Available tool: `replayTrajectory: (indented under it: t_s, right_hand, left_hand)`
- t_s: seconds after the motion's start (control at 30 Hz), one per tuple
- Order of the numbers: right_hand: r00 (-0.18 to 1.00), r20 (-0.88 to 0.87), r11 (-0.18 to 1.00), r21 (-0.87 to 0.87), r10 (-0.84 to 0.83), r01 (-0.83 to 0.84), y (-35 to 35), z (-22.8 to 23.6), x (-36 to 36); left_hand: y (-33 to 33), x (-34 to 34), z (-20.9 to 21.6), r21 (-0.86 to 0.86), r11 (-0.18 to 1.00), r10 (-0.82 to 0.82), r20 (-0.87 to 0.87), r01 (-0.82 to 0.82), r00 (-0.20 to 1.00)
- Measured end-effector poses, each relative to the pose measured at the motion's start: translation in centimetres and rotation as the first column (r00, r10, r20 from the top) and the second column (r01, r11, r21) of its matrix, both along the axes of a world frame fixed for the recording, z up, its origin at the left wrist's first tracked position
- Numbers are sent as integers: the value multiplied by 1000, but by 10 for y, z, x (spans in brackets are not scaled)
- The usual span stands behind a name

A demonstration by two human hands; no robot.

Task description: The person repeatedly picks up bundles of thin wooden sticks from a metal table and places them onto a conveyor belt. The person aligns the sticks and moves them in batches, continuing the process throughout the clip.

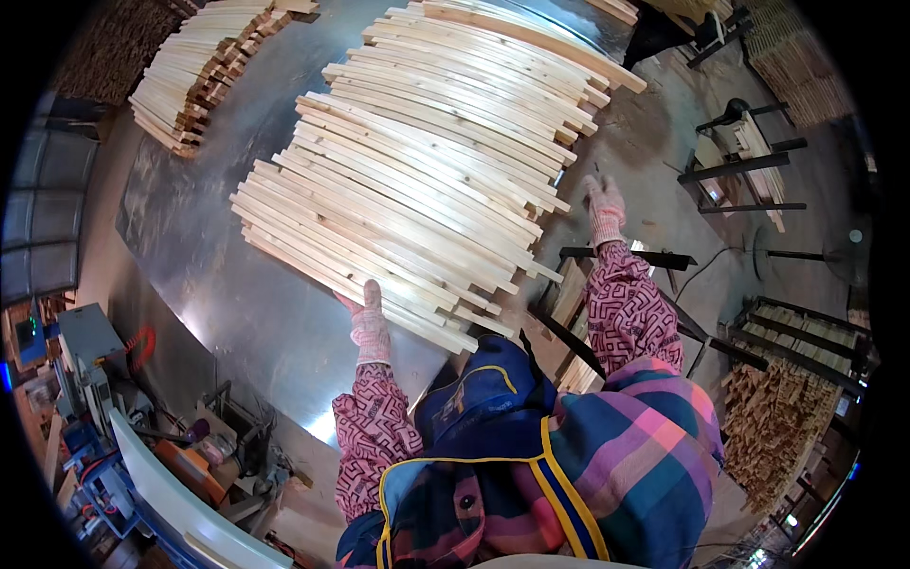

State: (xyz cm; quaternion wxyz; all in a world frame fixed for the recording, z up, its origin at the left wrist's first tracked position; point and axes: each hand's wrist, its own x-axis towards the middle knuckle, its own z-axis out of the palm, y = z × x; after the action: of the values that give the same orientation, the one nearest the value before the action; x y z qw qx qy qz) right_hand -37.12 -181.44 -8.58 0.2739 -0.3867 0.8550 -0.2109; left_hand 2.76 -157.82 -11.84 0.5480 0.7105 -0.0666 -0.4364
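Strips [417,171] of pale wood lie side by side on a metal table [180,256], ahead of the left hand [370,318] and to the left of the right hand [605,204], their ends uneven. Both hands wear pale pink gloves and are well apart. The left, fingers straight and thumb held off, is at the nearest strips' edge; whether it presses on them cannot be told. The right, fingers loosely spread with nothing visible between them, is just beside the strips' right ends. Far ahead and left of the left hand, another pile [199,71] of strips lies on the table. To the right and nearer the body than the right hand, a dark rack [801,361] holds a dense stack of strips. Right of that hand, a black frame [735,169] bears a few boards. Left of and behind the left hand stands an orange box [190,465], its contents unclear.
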Motion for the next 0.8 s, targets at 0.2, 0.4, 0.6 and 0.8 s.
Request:
replayTrajectory:
  t_s: [0.2,0.4,0.6,0.8]
  right_hand:
    - [930,-110,936,49,352,-348,5,-36,52]
    - [592,-399,682,131,701,-719,78,-5,78]
    - [388,8,363,330,922,-871,136,1,92]
    - [336,-443,205,-317,831,-926,36,-25,175]
  left_hand:
    - [3,4,9,114,992,-59,75,50,995]
    - [19,28,-7,48,997,49,85,-54,995]
    - [76,128,-14,47,998,-41,-13,42,999]
    - [67,133,11,-52,963,256,-119,-263,959]
